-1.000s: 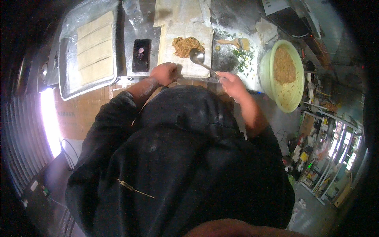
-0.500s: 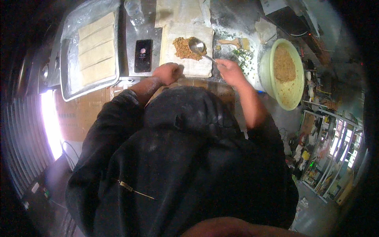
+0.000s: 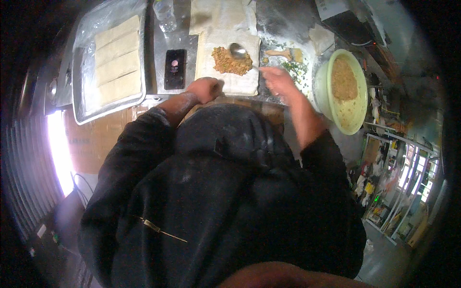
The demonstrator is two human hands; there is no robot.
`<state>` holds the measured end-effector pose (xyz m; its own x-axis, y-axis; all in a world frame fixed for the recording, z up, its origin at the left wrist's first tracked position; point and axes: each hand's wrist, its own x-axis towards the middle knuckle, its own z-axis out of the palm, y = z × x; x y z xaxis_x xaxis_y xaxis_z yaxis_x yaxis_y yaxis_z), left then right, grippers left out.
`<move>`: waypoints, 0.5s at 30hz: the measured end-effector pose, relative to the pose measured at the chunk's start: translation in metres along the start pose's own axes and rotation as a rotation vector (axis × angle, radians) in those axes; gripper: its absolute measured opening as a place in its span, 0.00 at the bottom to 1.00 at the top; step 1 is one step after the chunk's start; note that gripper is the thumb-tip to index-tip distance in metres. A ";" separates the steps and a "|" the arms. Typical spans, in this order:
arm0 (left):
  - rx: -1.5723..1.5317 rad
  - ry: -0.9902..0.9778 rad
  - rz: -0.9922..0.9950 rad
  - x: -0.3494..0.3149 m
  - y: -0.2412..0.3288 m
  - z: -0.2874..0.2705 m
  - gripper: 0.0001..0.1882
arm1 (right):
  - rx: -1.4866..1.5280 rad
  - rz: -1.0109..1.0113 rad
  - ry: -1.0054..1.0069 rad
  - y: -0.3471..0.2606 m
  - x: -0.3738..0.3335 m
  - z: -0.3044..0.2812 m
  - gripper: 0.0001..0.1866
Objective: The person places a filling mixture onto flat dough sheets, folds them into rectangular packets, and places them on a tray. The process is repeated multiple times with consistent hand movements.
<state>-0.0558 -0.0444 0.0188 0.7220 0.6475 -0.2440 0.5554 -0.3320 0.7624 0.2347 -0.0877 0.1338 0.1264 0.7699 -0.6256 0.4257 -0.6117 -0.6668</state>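
A brown, chunky filling point(image 3: 224, 64) lies heaped on the middle of a pale dough sheet point(image 3: 211, 44) at the table's near edge. My right hand point(image 3: 279, 82) grips the handle of a metal spoon point(image 3: 237, 51), whose bowl sits over the far right part of the filling. Part of the spoon's handle is too blurred to make out. Closed into a fist, my left hand point(image 3: 205, 90) rests at the sheet's near left corner. What its fingers hold, if anything, is hidden.
A metal tray point(image 3: 82, 72) with several dough strips stands at the left. Beside it are a phone point(image 3: 175, 69) and a clear cup point(image 3: 165, 17). To the right lie a brush point(image 3: 287, 54) and chopped greens point(image 3: 294, 68), near a green bowl point(image 3: 362, 103) of filling.
The spoon's bowl has moved slightly away from me, and the filling has spread a little to the right. My right hand has shifted slightly; my left hand stays put.
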 end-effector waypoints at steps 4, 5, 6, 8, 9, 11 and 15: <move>0.000 -0.048 -0.064 0.003 0.002 -0.004 0.14 | -0.483 -0.504 0.084 0.000 0.010 0.049 0.20; -0.010 -0.046 -0.031 0.003 0.001 -0.006 0.14 | -0.532 -0.476 0.128 0.004 0.007 0.048 0.20; -0.023 -0.063 -0.012 0.003 0.000 -0.008 0.14 | -0.575 -0.441 0.136 0.009 0.003 0.044 0.20; -0.045 -0.069 0.030 0.004 -0.002 -0.010 0.17 | -0.534 -0.545 0.188 0.021 -0.010 0.024 0.19; -0.056 -0.061 0.050 0.004 -0.003 -0.011 0.20 | -0.373 -0.391 0.157 0.026 -0.015 0.013 0.19; -0.067 -0.058 0.049 0.004 -0.006 -0.010 0.20 | -0.057 -0.061 0.099 0.031 -0.024 0.004 0.19; -0.039 -0.060 0.046 0.010 -0.012 -0.006 0.17 | 0.059 -0.087 -0.092 0.019 -0.008 0.026 0.19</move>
<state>-0.0575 -0.0298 0.0105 0.7704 0.5897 -0.2424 0.5054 -0.3331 0.7960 0.2183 -0.1097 0.1156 0.0073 0.8021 -0.5972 0.3773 -0.5553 -0.7412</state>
